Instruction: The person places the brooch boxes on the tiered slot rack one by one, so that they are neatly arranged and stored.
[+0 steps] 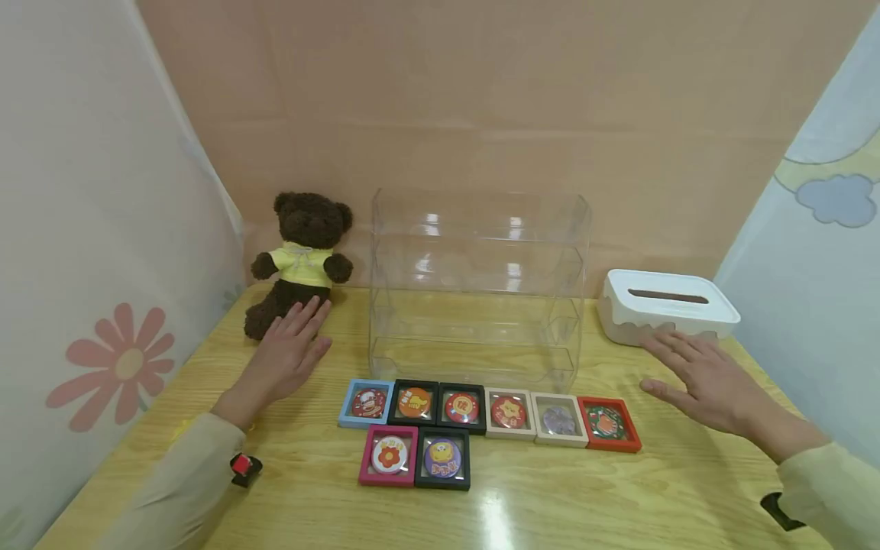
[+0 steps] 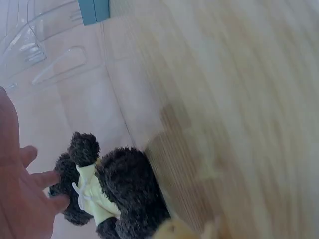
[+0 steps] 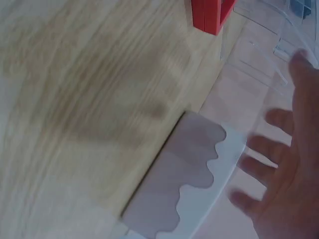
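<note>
On the surface [image 1: 550,500], just in front of the clear rack [image 1: 477,290]: square frames [image 1: 463,407], packed side by side; bumping one could shove its neighbours. Left hand [image 1: 285,355] by the bear [image 1: 302,260], right hand [image 1: 708,386] by the tissue box [image 1: 660,309], both empty, fingers extended; careless sweep could knock either. Count: eight frames (six back, two front), one rack, one bear, one tissue box.

eight frames [image 1: 388,456], one bear [image 1: 302,263], one rack [image 1: 474,241], one box [image 1: 660,314].
</note>
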{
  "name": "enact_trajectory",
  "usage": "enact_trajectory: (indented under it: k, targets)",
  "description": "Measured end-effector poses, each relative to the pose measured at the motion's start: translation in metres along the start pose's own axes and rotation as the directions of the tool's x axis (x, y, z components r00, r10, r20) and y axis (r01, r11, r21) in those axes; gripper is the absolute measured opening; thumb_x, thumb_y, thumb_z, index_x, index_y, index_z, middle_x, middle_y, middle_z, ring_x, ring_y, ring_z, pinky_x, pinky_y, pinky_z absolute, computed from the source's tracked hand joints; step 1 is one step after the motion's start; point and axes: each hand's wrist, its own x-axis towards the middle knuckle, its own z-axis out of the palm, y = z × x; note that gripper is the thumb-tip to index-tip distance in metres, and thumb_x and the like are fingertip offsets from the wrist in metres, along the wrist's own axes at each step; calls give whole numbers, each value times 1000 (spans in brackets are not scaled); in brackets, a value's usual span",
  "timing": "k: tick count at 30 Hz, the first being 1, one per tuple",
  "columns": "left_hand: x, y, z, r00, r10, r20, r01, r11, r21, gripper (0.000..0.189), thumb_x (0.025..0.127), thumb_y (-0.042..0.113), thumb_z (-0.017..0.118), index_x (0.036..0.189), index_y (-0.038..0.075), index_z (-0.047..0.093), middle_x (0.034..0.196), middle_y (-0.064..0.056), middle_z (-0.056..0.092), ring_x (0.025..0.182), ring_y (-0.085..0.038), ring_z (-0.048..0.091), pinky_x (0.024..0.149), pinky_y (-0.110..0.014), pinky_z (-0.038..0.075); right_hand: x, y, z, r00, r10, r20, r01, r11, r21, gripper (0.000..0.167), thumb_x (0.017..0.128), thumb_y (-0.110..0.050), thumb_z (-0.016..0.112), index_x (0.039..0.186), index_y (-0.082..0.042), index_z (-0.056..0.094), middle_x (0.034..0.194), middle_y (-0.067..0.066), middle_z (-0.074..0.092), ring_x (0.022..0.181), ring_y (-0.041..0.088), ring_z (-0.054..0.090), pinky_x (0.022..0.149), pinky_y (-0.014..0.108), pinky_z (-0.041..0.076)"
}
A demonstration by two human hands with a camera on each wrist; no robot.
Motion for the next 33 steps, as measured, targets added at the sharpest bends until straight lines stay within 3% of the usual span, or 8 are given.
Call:
enact_trajectory:
  k: [2,4,8,12,19,23,29,33]
  targets:
    - [5,3,5,1000,30,-9,-30,995,-99,57,104,36,34,153,11,17,153,-19,21,137,-41,20,104,-59,18,-1,-3,5,1000,-22,12,21,996,92,61,85,-38,71,132,-3,55,125,21,56,111,43,52,86,58,40]
    - [11,7,8,999,46,-15,-48,983,-179,56,105,32,34,153,10,16,152,-18,24,135,-41,25,104,-56,21,-3,-6,10,999,-47,27,42,987,157,58,80,-38,76,122,-2,62,114,15,63,98,36,60,73,52,48]
    - [23,19,13,999,47,-20,-50,955,-292,55,105,31,35,153,9,18,151,-16,27,134,-39,29,104,-55,23,-6,-10,20,994,-98,52,82,967,243,65,72,-42,80,119,-1,64,109,7,66,91,22,62,69,42,51]
    - [33,28,18,997,49,-63,-69,925,-373,54,105,29,36,151,5,21,150,-18,29,133,-37,31,105,-53,25,-6,-11,28,983,-133,126,84,938,337,69,71,-41,81,122,1,61,111,8,65,90,15,60,69,39,49]
    - [44,37,26,976,81,-204,-166,881,-442,53,103,26,44,148,3,29,148,-16,34,126,-34,43,102,-52,30,-5,-10,38,981,-163,107,116,930,350,68,68,-41,84,118,2,63,104,1,64,85,10,56,65,34,48]
    - [46,41,26,975,71,-212,-166,867,-471,56,101,26,47,150,6,27,146,-14,36,124,-32,46,101,-52,31,-3,-10,38,987,-130,95,84,917,389,63,64,-38,87,112,-4,63,98,-5,63,83,9,56,65,32,47]
    - [47,42,29,977,65,-205,-155,872,-464,59,100,18,51,151,9,23,144,-13,38,125,-30,45,101,-48,34,-3,-10,41,997,-74,27,48,835,548,57,59,-21,91,104,-7,58,84,-5,60,73,11,57,60,27,51]
    - [46,40,32,969,77,-235,-179,873,-453,58,99,15,52,150,7,25,143,-15,40,122,-31,48,99,-48,36,-5,-6,42,1000,-1,-27,18,793,609,40,64,-6,86,96,-8,62,79,-2,62,70,9,58,56,25,50]
